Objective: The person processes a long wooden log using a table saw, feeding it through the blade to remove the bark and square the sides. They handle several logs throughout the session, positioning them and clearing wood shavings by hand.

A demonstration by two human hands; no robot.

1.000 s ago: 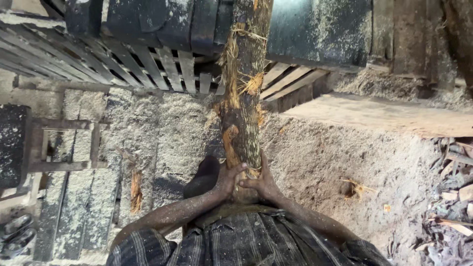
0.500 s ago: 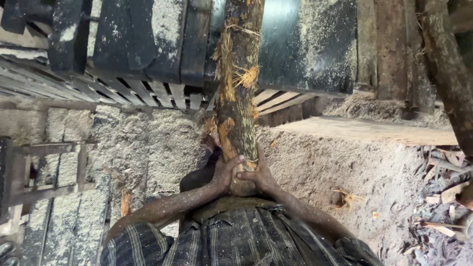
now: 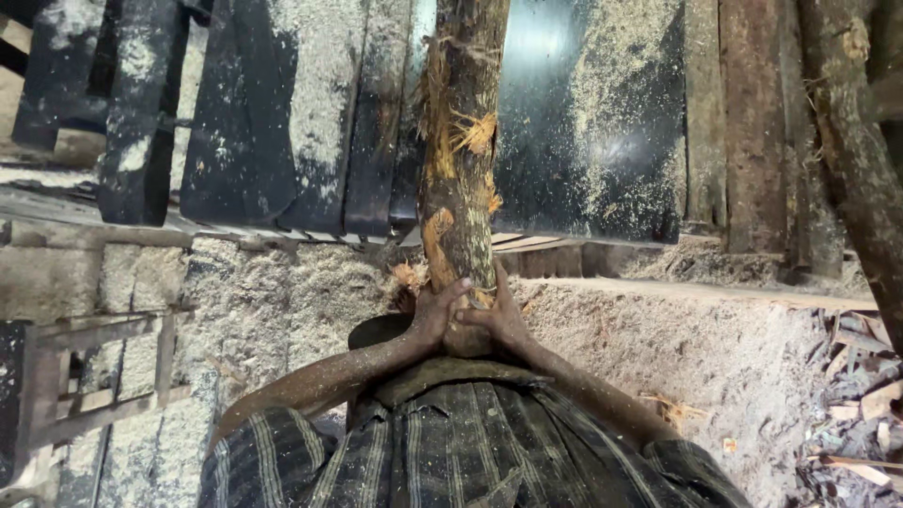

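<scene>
Gripping the log (image 3: 458,169) end: our left hand (image 3: 435,315) and right hand (image 3: 501,318) have fingers wrapped tight; sawdust coats the dark counter (image 3: 593,141).

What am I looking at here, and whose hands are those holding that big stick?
The picture comes from a camera worn on a person's head, so you look down their body, over their checked shirt, just as they do. The hands are theirs. The left hand and the right hand cup the near end of a rough log with bark peeling off in stringy orange shreds. The log stretches away from the person, over a dark metal machine table. Everything is dusted with pale sawdust, which also covers the ground in a thick layer. To the left stands a small wooden frame, and at the far right lie wood scraps and another log. It looks like a place where wood is cut.
</scene>
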